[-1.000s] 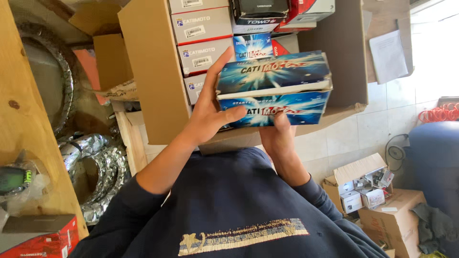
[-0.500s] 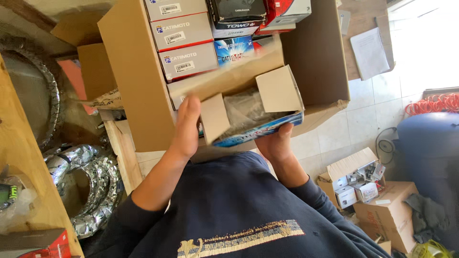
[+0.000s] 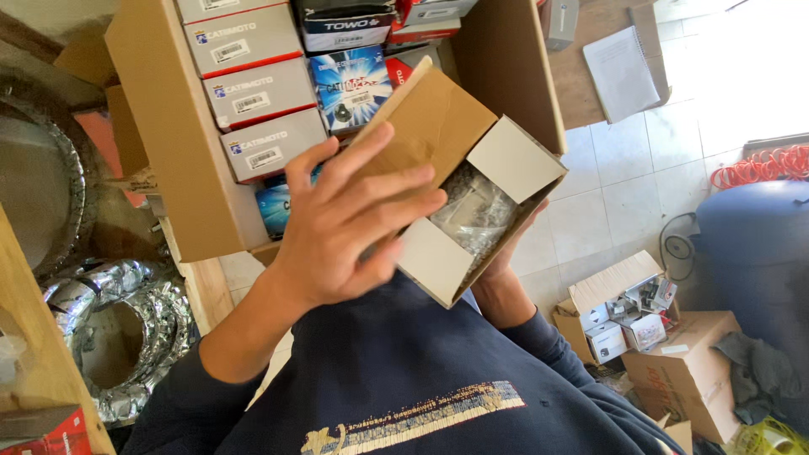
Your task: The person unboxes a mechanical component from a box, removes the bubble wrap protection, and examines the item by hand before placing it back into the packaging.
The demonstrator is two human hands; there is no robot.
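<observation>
I hold a small open cardboard box (image 3: 438,126) close in front of my chest. Its white end flaps stand out, and a clear plastic bag with a metal part (image 3: 476,211) lies inside. My left hand (image 3: 345,227) lies on the brown lid flap with fingers spread, pressing it back. My right hand (image 3: 506,265) supports the box from underneath and is mostly hidden by it.
Behind the box stands a big cardboard carton (image 3: 168,143) packed with grey, blue and black parts boxes (image 3: 253,84). Coils of silver foil duct (image 3: 126,337) lie at the left by a wooden board. More small cartons (image 3: 640,320) and a blue drum (image 3: 758,253) are at the right.
A second ago the blue box was closed in my hands. Its lid and end flaps have come open, the box has come closer, and my left hand now covers the lid flap.
</observation>
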